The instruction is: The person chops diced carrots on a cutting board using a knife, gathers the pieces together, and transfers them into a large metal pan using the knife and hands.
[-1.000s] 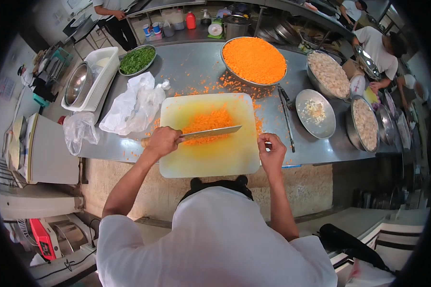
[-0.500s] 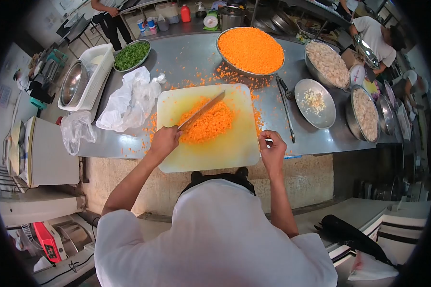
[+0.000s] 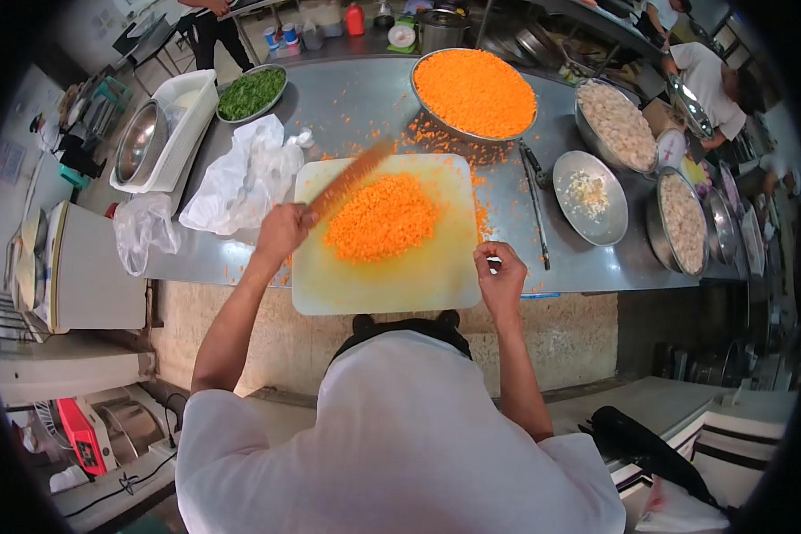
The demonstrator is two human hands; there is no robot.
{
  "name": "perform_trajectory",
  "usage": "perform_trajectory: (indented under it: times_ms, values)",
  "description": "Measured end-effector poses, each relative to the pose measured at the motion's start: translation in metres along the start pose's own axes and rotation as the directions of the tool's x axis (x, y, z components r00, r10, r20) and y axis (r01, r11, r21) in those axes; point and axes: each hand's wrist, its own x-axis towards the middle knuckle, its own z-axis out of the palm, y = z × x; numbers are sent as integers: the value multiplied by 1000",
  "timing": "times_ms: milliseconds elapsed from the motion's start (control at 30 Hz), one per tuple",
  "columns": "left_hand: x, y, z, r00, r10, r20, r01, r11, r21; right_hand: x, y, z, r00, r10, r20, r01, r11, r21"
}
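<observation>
My left hand is wrapped round the handle of a knife, whose motion-blurred blade slants up to the right over the upper left of the cutting board. Finely chopped orange pieces form a heap on the board, to the right of the blade. Beside the board's right edge is my right hand, its thumb and forefinger pinched together; anything between them is too small to make out.
Behind the board stands a bowl of orange pieces. Plastic bags and a bowl of greens are at the left. A rod, a small metal bowl and two bowls of pale chunks lie right. A co-worker stands beyond.
My left hand has moved left and up, and the knife has swung from lying across the heap to the board's upper left. My right hand has stayed nearly still. The view has shifted slightly.
</observation>
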Motion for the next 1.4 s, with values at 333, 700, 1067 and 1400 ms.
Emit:
perform_trajectory:
  times_ms: [333,700,1067,1400]
  values:
    - [23,-13,80,967,253,4,-244,926,289,9,24,53,995,-46,93,38,996,80]
    - [-78,-34,31,967,-134,-217,161,980,114,84,92,124,887,-389,249,452,843,-293]
    - [-84,100,59,980,-155,-123,132,976,-172,40,2,114,874,-350,338,224,906,358]
    - [-47,109,78,1000,26,-14,-27,989,-148,30,-13,25,975,-222,7,213,943,256]
